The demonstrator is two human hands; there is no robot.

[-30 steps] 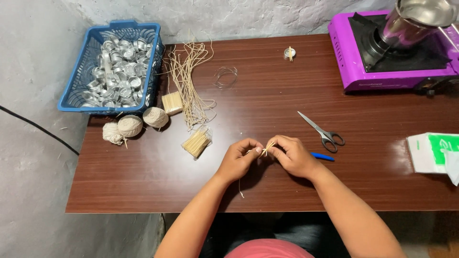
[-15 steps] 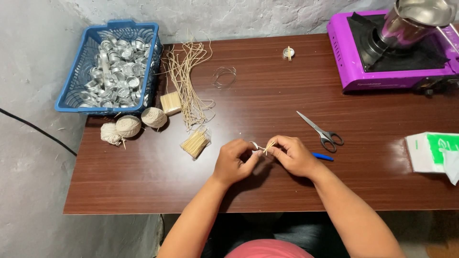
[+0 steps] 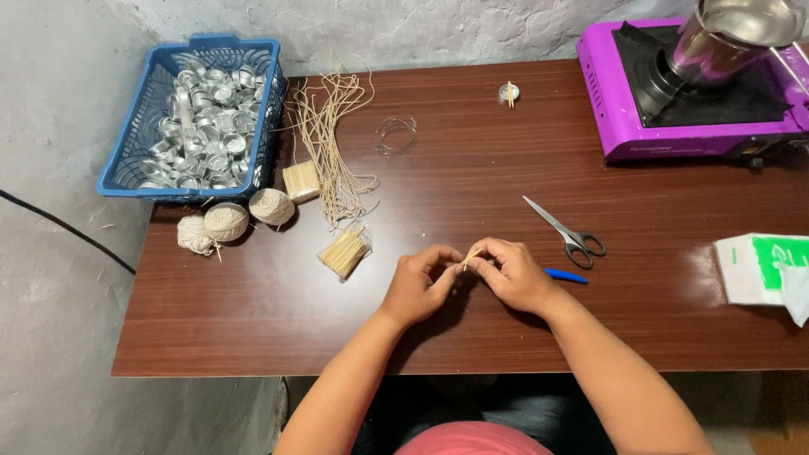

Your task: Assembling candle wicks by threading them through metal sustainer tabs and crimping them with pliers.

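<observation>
My left hand and my right hand meet over the front middle of the brown table. Between their fingertips they pinch a short pale wooden stick, with what looks like a thin wick on it; the detail is too small to tell. A blue pen lies just right of my right hand. Grey-handled scissors lie beyond it. A clear packet of wooden sticks sits left of my left hand.
A blue basket of small metal cups stands at the back left, with three balls of string before it. Loose wick strands, a stick bundle, a wire ring, one wicked cup, a purple stove with metal pot, a white-green packet.
Both hands stayed together at the same spot, fingers shifting slightly around the stick. The camera view moved a little; nothing on the table moved.
</observation>
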